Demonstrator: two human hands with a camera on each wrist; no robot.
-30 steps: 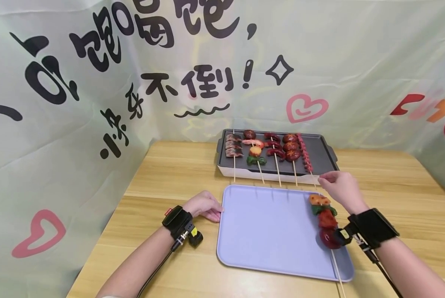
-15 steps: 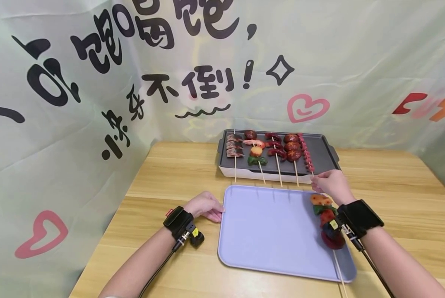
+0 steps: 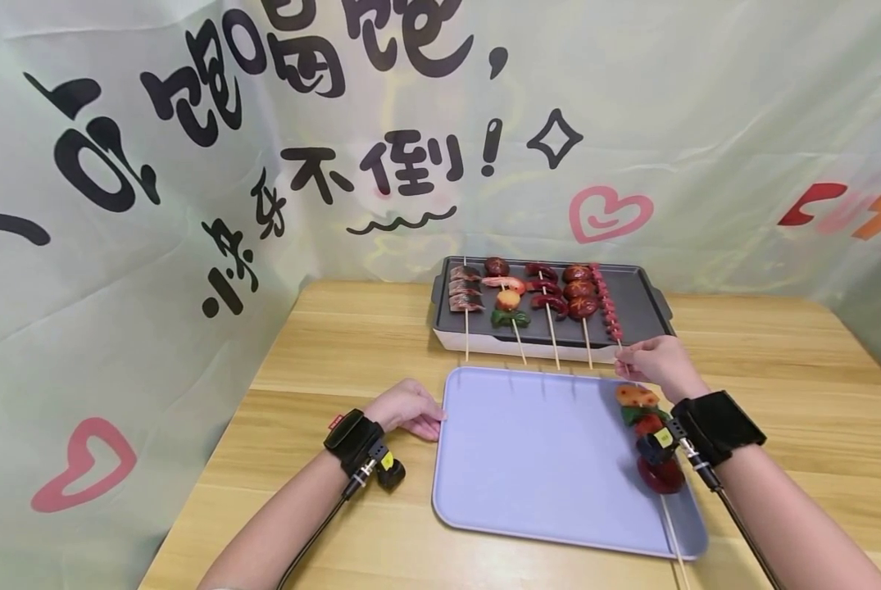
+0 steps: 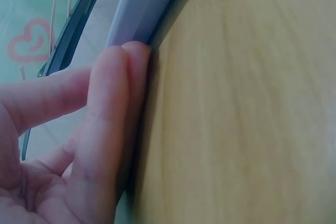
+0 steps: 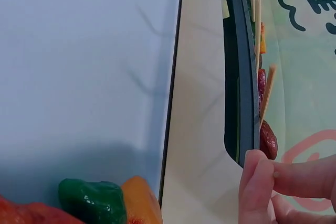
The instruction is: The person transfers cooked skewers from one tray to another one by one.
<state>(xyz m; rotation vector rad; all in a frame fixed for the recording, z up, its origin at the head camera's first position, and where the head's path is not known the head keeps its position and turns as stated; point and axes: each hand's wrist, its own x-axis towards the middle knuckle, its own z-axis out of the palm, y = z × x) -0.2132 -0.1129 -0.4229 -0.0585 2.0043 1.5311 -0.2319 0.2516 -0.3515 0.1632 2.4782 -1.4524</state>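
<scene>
My left hand (image 3: 406,407) holds the left rim of a lavender tray (image 3: 536,467); its fingertips (image 4: 113,72) are pinched at that edge in the left wrist view. At the front right of the grill, my right hand (image 3: 663,366) pinches the bare stick end of a skewer of small red pieces (image 3: 606,305). That skewer still lies on the dark grill plate (image 3: 639,305). Down the tray's right side lies a large skewer with an orange piece (image 3: 638,397), a green pepper piece (image 5: 94,200) and red pieces, partly covered by the right wrist camera.
Other skewers lie side by side on the grill: fish pieces (image 3: 465,288), a mixed one with a shrimp (image 3: 502,283), dark red curled pieces (image 3: 547,301) and mushrooms (image 3: 580,290). Their sticks overhang the grill's front. A printed cloth (image 3: 381,98) stands behind the wooden table (image 3: 351,352).
My right hand has moved slightly left onto the stick of the small red skewer and now pinches it. The left hand stays at the tray's rim.
</scene>
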